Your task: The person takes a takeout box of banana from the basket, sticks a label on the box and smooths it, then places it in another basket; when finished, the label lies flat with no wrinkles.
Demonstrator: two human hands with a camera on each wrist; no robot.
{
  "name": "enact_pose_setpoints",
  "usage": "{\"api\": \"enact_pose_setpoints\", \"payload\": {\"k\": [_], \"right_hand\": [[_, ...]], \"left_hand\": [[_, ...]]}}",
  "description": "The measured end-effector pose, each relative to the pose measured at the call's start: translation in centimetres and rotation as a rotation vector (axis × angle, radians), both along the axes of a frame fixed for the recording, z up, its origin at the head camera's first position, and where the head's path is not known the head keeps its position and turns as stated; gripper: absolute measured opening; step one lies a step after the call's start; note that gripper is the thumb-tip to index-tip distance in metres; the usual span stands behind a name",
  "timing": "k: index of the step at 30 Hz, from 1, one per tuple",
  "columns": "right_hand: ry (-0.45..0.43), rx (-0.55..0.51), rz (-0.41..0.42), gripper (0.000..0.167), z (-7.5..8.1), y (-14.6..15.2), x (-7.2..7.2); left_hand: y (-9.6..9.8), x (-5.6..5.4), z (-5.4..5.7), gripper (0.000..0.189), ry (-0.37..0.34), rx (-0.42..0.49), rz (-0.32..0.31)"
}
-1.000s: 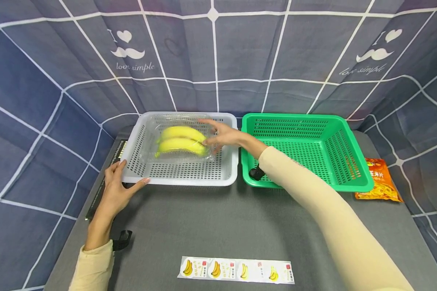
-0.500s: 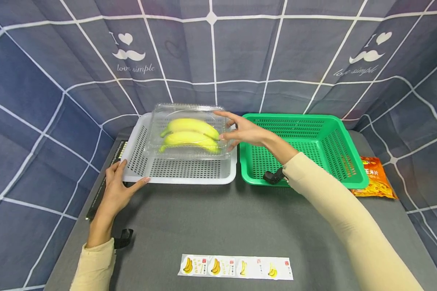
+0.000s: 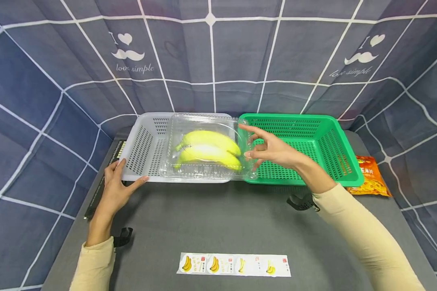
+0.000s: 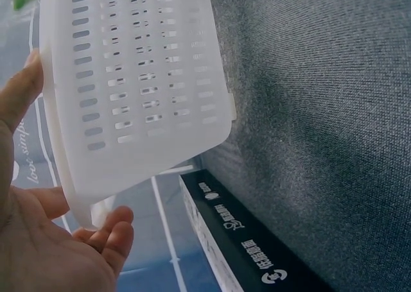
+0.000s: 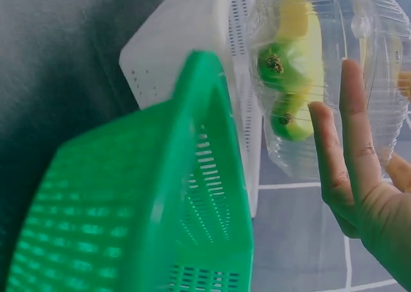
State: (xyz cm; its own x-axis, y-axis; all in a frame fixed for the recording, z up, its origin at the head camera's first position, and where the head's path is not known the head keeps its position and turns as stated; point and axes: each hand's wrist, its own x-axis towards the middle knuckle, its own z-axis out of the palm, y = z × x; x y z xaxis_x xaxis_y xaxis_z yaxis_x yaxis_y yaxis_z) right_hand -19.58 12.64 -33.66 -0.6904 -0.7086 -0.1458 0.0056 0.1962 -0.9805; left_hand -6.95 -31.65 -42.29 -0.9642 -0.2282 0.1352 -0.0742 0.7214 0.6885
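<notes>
A clear plastic clamshell container with two yellow bananas inside is held up above the white basket, its right end over the green basket's left rim. My right hand grips that right end, thumb at the near side and fingers farther back. From the right wrist, the fingers lie along the container, and greenish banana ends show through the plastic. My left hand holds the white basket's near left corner; in the left wrist view its thumb and fingers straddle the rim.
The green basket stands right of the white one, with an orange snack bag beside it. A long black box lies along the table's left edge. A strip of banana labels lies near the front. Tiled-pattern curtains enclose the table.
My right hand has lifted the container out of the white basket and carried it right and up toward the camera. My left hand has stayed at the basket's corner.
</notes>
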Motion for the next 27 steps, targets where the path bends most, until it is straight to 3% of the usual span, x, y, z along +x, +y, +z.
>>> {"api": "enact_pose_setpoints", "payload": {"k": [9,19,27], "right_hand": [[0.055,-0.028,-0.03,0.084,-1.4,2.7,5.2],[0.095,-0.031,-0.03,0.082,-2.9,4.8,8.7],[0.128,-0.099,0.001,0.081,-4.8,5.7,12.7]], "left_hand": [[-0.2,0.2,0.2,0.099,-0.03,-0.005,-0.017],[-0.3,0.2,0.0,0.1,-0.066,-0.004,-0.017],[-0.3,0.0,0.0,0.101,-0.037,-0.009,-0.026]]}}
